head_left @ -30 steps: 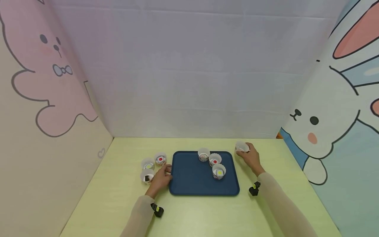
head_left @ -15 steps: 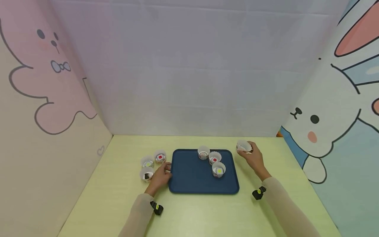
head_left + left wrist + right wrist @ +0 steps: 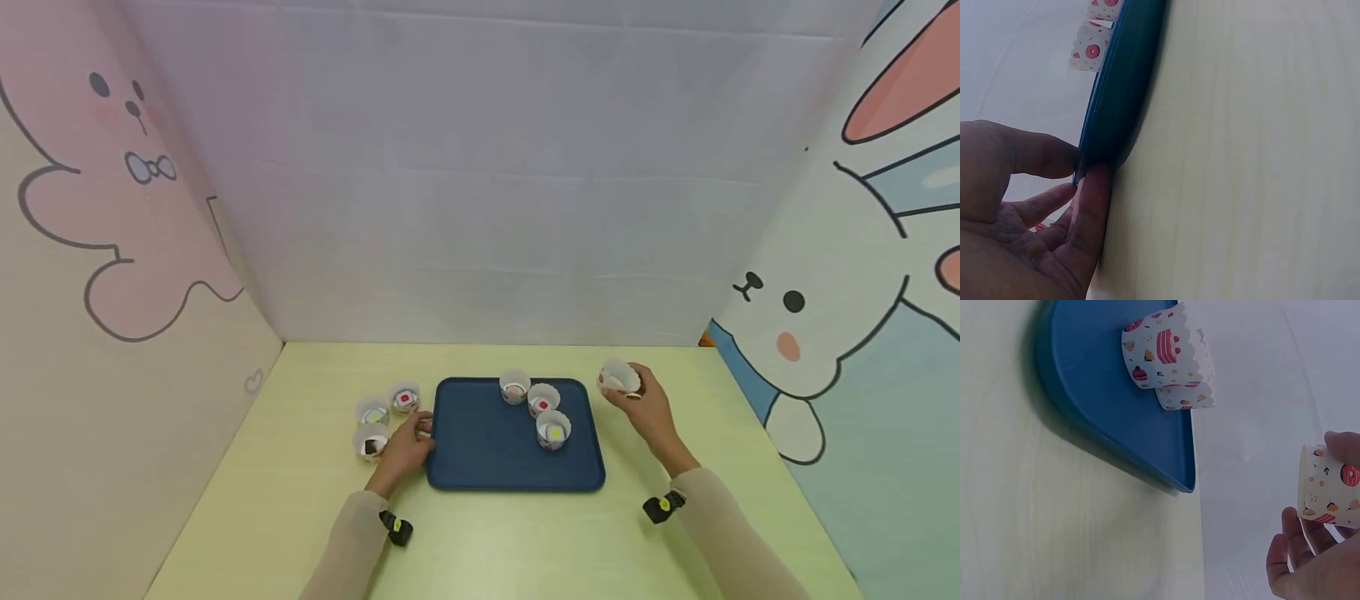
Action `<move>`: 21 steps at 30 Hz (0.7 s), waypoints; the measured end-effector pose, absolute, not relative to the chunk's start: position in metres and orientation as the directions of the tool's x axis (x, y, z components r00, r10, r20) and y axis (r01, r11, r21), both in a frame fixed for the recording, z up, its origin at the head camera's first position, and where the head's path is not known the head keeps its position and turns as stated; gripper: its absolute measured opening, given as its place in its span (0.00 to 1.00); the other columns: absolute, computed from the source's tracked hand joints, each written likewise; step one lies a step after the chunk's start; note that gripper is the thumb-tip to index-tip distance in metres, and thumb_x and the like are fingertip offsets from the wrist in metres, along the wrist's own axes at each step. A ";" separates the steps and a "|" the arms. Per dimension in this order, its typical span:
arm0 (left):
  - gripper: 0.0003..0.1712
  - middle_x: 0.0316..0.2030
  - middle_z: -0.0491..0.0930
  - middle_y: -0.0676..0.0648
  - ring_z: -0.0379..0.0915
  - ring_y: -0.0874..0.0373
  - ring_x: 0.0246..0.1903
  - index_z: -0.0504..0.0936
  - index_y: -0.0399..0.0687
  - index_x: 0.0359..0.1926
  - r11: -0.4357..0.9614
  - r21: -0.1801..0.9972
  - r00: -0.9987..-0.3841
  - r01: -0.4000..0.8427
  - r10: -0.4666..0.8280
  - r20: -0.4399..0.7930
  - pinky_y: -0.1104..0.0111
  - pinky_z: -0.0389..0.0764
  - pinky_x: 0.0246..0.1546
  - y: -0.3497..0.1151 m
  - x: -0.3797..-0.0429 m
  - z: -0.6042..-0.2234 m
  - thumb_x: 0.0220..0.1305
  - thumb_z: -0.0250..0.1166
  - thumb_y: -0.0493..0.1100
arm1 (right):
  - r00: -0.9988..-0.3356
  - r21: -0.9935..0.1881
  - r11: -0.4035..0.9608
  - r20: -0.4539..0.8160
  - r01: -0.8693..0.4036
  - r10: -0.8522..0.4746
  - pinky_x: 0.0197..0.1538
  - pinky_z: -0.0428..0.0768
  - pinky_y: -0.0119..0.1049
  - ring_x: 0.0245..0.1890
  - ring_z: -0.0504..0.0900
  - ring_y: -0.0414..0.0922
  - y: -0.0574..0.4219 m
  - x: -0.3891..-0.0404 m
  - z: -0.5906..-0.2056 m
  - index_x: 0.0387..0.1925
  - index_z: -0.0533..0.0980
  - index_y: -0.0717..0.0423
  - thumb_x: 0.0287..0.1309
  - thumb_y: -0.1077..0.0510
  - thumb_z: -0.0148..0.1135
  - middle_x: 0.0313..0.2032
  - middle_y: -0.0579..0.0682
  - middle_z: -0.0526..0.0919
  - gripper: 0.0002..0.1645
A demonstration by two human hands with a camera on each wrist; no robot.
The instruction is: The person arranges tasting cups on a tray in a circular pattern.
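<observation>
My left hand (image 3: 405, 448) holds the left edge of a dark blue tray (image 3: 480, 442); the left wrist view shows thumb and fingers at its rim (image 3: 1099, 119). Right of the tray, my right hand (image 3: 654, 412) grips a white paper baking cup (image 3: 618, 377) by its sides, held up above the table. Red and orange cake prints cover that cup's wall (image 3: 1325, 487) in the right wrist view. Three similar cups stand in the tray's right part: one at the back (image 3: 515, 387), one with a red-marked piece (image 3: 543, 403), one with a yellow-marked piece (image 3: 553, 432).
Left of the tray stand three more paper cups on the table: one with a red-marked piece (image 3: 405, 398), one with a yellowish piece (image 3: 372, 412), one with a black piece (image 3: 371, 442), close beside my left hand. A white wall (image 3: 480, 208) rises behind the table.
My right hand has shifted slightly to the right with its paper cup, and the cup's tilt has changed. My left hand stays at the tray's left edge.
</observation>
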State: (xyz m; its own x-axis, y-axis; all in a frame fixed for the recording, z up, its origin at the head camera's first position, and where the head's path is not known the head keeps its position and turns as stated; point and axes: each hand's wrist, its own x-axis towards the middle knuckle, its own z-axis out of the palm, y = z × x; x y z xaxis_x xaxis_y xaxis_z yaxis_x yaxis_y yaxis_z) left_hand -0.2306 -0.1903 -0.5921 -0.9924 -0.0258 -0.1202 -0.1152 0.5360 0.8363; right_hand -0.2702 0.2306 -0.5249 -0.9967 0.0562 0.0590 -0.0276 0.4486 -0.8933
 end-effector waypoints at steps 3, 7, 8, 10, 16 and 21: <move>0.30 0.47 0.79 0.42 0.79 0.54 0.42 0.73 0.41 0.62 0.534 0.838 -0.993 -0.113 -0.027 -0.116 0.63 0.81 0.40 -0.190 -0.231 -0.592 0.55 0.62 0.33 | -0.997 -0.904 0.426 0.062 -0.035 0.049 0.45 0.73 0.18 0.55 0.73 0.47 0.229 -0.262 -0.518 0.70 0.60 0.55 0.59 0.46 0.67 0.61 0.60 0.71 0.44; 0.30 0.47 0.79 0.42 0.79 0.54 0.42 0.73 0.41 0.62 0.532 0.838 -0.993 -0.116 -0.033 -0.117 0.64 0.80 0.39 -0.189 -0.231 -0.593 0.55 0.61 0.33 | -0.997 -0.915 0.403 0.058 -0.033 0.050 0.44 0.75 0.19 0.49 0.73 0.36 0.225 -0.254 -0.509 0.70 0.60 0.55 0.59 0.48 0.67 0.61 0.60 0.71 0.43; 0.30 0.47 0.79 0.42 0.79 0.54 0.42 0.73 0.42 0.62 0.534 0.838 -0.993 -0.117 -0.033 -0.117 0.63 0.80 0.39 -0.189 -0.231 -0.593 0.55 0.61 0.33 | -0.997 -0.918 0.395 0.056 -0.033 0.047 0.44 0.75 0.20 0.47 0.74 0.34 0.224 -0.252 -0.508 0.70 0.60 0.55 0.59 0.49 0.67 0.61 0.60 0.71 0.42; 0.30 0.47 0.79 0.42 0.79 0.54 0.42 0.73 0.42 0.62 0.534 0.837 -0.992 -0.121 -0.033 -0.122 0.64 0.80 0.40 -0.190 -0.232 -0.594 0.55 0.61 0.33 | -0.998 -0.925 0.379 0.051 -0.033 0.037 0.44 0.76 0.20 0.45 0.74 0.31 0.221 -0.249 -0.505 0.71 0.59 0.55 0.60 0.50 0.67 0.61 0.59 0.71 0.42; 0.30 0.47 0.79 0.42 0.79 0.53 0.42 0.73 0.41 0.62 0.535 0.837 -0.993 -0.111 -0.023 -0.117 0.62 0.81 0.40 -0.190 -0.232 -0.595 0.55 0.61 0.33 | -0.999 -0.944 0.328 0.044 -0.042 -0.001 0.45 0.77 0.21 0.44 0.76 0.28 0.212 -0.237 -0.498 0.72 0.58 0.53 0.60 0.52 0.67 0.62 0.58 0.70 0.43; 0.30 0.48 0.79 0.42 0.79 0.53 0.42 0.73 0.41 0.62 0.540 0.834 -0.993 -0.111 -0.027 -0.115 0.62 0.81 0.40 -0.190 -0.232 -0.594 0.56 0.61 0.33 | -0.997 -0.934 0.349 0.062 -0.070 -0.034 0.44 0.78 0.22 0.48 0.79 0.37 0.202 -0.231 -0.498 0.70 0.60 0.54 0.59 0.52 0.68 0.61 0.59 0.72 0.41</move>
State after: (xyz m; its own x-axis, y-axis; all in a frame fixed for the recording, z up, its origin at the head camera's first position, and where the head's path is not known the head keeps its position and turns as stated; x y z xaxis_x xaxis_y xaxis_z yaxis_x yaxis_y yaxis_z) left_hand -0.2322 -0.1904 -0.5942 -0.9930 -0.0267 -0.1153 -0.1114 0.5405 0.8340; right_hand -0.2309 0.2019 -0.4980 -0.9975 -0.0336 0.0623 -0.0702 0.3490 -0.9345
